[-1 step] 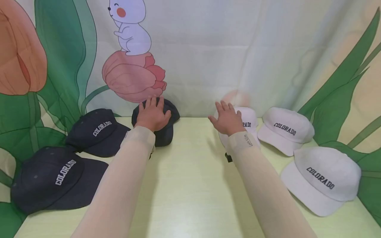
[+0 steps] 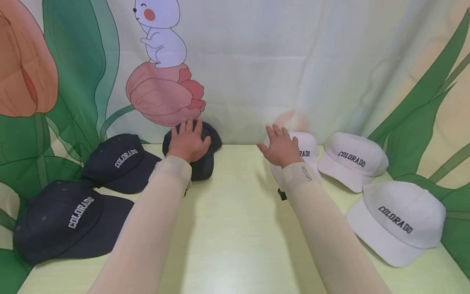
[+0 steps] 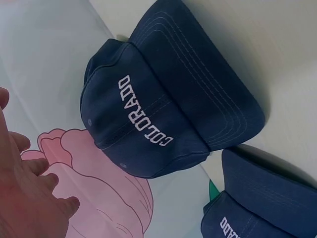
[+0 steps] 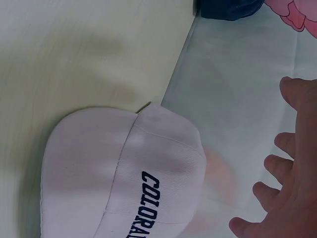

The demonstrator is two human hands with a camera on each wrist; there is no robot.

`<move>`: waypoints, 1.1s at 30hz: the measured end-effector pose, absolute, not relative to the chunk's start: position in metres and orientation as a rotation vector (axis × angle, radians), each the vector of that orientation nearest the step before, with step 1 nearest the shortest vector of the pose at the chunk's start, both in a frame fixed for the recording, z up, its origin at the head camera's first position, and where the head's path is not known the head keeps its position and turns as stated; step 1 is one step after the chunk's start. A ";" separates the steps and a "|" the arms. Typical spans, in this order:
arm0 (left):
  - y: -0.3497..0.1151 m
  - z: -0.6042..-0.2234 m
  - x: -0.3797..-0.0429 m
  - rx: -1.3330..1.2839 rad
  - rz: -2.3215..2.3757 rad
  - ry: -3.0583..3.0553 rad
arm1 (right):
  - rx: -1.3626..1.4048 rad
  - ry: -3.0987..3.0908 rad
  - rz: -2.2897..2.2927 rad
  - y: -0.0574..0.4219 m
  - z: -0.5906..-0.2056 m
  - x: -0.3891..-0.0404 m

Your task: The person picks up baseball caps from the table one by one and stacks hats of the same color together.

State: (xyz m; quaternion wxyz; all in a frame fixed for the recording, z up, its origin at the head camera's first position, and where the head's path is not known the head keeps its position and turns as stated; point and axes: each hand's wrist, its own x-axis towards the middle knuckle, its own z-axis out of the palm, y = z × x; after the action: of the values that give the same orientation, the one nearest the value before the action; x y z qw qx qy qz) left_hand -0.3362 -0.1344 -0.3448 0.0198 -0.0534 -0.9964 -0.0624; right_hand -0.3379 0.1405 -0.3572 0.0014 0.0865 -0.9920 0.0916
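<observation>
My left hand (image 2: 189, 143) is held with fingers spread above the far navy cap (image 3: 143, 104), which it partly covers in the head view. The left wrist view shows a gap between the fingers and that cap. Over the far white cap (image 4: 168, 163) hovers my right hand (image 2: 280, 147), its fingers straight and apart, holding nothing. White COLORADO lettering marks the navy cap; the white one carries it in black. Both caps rest on the table with their brims toward me.
Two more navy caps, a middle one (image 2: 117, 163) and a near one (image 2: 69, 222), line the left side. Opposite them sit two white caps, one farther (image 2: 352, 159) and one nearer (image 2: 400, 220). A printed curtain (image 2: 249, 73) hangs behind the pale table (image 2: 231, 228).
</observation>
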 end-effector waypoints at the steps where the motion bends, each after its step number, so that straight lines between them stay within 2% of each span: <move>1: -0.134 -0.344 -0.336 -0.166 -0.191 -3.088 | 0.269 -3.113 0.282 0.141 -0.357 -0.338; 33: -0.141 -0.353 -0.327 -0.157 -0.223 -3.117 | 0.332 -3.107 0.323 0.137 -0.365 -0.328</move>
State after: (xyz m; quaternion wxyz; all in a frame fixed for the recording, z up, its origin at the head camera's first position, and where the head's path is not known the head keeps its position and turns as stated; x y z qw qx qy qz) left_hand -0.3271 -0.1408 -0.3534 0.0063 -0.0502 -0.9962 -0.0713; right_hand -0.3283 0.1370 -0.3652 0.0002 0.1056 -0.9891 0.1029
